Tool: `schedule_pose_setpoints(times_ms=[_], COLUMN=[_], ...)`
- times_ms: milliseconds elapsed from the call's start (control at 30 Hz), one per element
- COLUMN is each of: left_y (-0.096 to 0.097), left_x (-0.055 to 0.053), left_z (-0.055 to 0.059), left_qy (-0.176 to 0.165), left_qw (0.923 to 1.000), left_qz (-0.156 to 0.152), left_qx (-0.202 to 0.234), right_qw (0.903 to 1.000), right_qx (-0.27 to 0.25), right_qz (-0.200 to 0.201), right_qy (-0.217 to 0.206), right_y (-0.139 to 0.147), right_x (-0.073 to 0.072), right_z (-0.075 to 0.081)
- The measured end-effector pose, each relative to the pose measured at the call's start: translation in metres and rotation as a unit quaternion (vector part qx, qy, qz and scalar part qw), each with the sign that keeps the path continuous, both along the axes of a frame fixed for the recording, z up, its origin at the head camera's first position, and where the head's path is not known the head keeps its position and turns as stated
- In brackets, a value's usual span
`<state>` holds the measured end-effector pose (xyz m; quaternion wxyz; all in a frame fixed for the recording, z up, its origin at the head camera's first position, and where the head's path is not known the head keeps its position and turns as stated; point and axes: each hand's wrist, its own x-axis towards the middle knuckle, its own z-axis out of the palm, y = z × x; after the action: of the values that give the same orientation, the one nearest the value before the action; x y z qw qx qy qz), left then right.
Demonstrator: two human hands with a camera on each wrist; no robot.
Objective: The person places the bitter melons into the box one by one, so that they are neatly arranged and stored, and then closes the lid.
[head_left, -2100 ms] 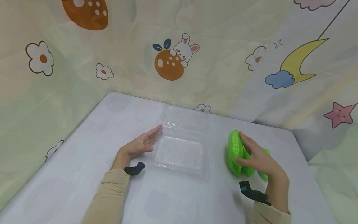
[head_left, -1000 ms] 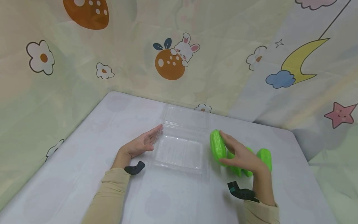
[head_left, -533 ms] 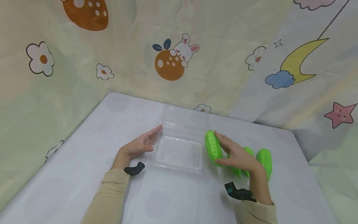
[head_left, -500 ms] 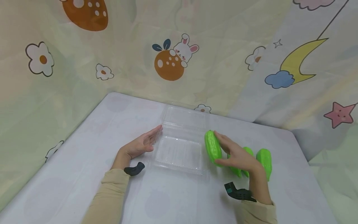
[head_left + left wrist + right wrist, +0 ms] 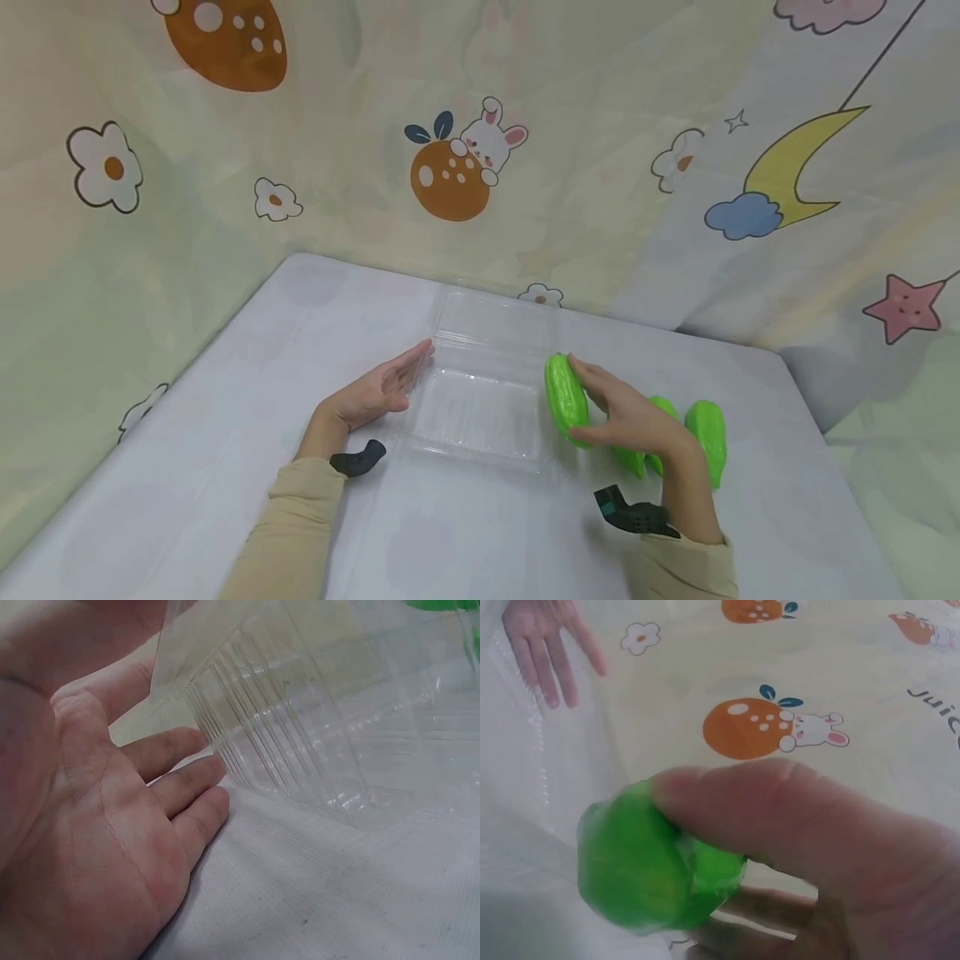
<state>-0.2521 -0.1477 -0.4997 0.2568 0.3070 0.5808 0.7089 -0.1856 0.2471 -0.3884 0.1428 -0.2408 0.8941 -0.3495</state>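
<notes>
My right hand pinches a long, bright green, ribbed vegetable between thumb and fingers, at the right edge of the clear plastic clamshell box. In the right wrist view the thumb lies along the rounded end of the green vegetable, with the other fingers behind it. The box lies unfolded, its lid on the far side and its tray nearer me. Straight fingers of my left hand rest against the tray's left side; the left wrist view shows those fingertips at the ribbed wall.
Several more green vegetables of the same kind lie on the right; one stands apart, others are partly covered by my right hand and wrist. A white cloth covers the table. A printed curtain hangs behind the far edge.
My right hand has taken the green vegetable leftward from the others to the box's right edge, slowing lately. My left hand has stayed at the box. The head view has tilted slightly up.
</notes>
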Motion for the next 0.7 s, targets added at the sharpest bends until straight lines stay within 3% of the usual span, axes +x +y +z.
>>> schedule_pose_setpoints(times_ms=[367, 700], left_y=[0.0004, -0.0018], left_x=[0.0003, 0.0019], left_z=[0.0037, 0.0006], left_qy=[-0.005, -0.001], left_qw=[1.0, 0.9998], left_qz=[0.002, 0.005], left_qx=[-0.005, -0.018], right_qw=[0.9983, 0.9984], right_qx=[-0.014, -0.007], right_qz=[-0.022, -0.036], right_qy=[-0.052, -0.043], right_y=[-0.0038, -0.0071], right_x=[0.001, 0.0041], right_z=[0.0069, 0.0092])
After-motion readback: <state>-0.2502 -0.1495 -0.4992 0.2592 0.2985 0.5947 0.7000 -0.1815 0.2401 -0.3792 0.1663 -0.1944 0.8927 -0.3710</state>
